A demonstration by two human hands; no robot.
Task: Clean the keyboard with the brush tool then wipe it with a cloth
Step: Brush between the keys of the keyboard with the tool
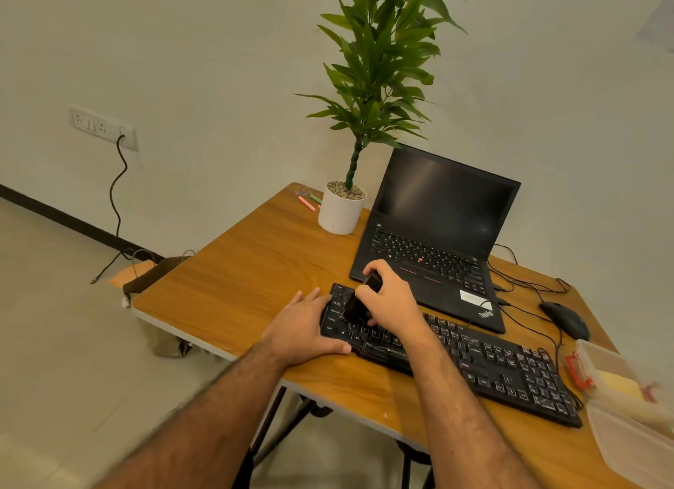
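A black brush tool (359, 302) is gripped in the curled fingers (368, 269) of the right hand (392, 299) and held to the left-end keys of a black keyboard (474, 357), marked "ZEBRONIC" below the fingers. The keyboard's left edge is steadied on the table (255, 269) by the left hand (304, 328), fingers nearly straight. Brushing is judged early; most keys remain, and no wiping is shown. Beyond the fingers, a ThinkPad laptop (437, 233) is seen open.
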